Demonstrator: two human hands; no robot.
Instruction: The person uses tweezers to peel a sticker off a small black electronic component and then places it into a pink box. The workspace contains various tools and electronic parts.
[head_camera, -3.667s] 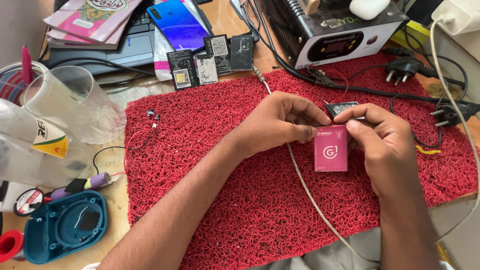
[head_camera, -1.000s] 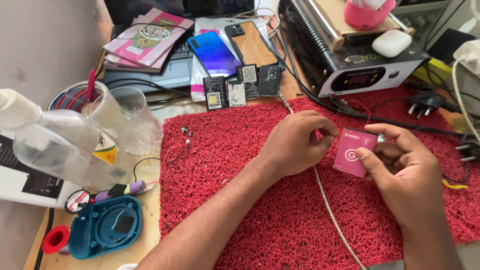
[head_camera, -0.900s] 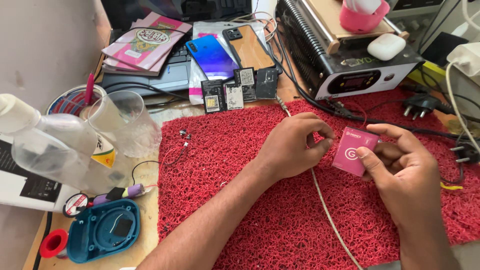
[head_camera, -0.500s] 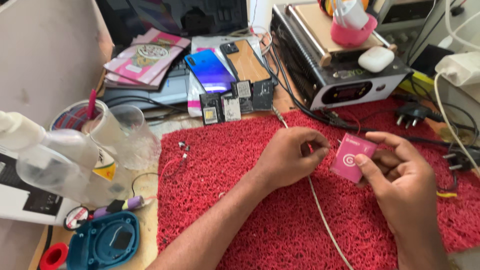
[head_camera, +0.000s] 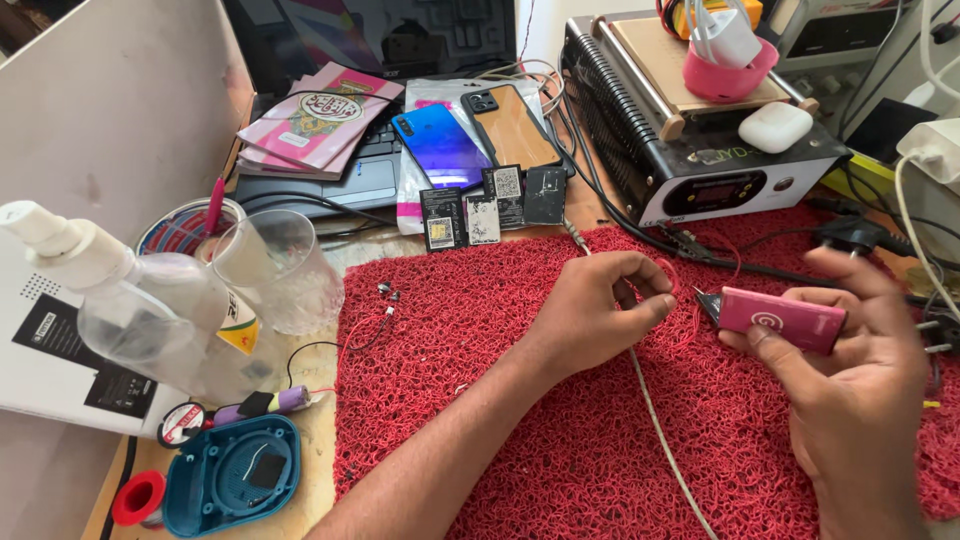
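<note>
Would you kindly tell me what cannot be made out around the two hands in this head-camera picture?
- Whether the left hand pinches anything: its curled fingers hide the fingertips.
- Underside of the small flat pink rectangular box: the right hand covers it.
- Far end of the thin grey cable on the red looped-pile mat: cut off by the bottom edge.
- Small dark part at the box's left end: too small to identify.

Two phones (head_camera: 440, 145) (head_camera: 512, 125), four small dark battery cells (head_camera: 493, 205) (in a row), one pink box (head_camera: 782, 318).
</note>
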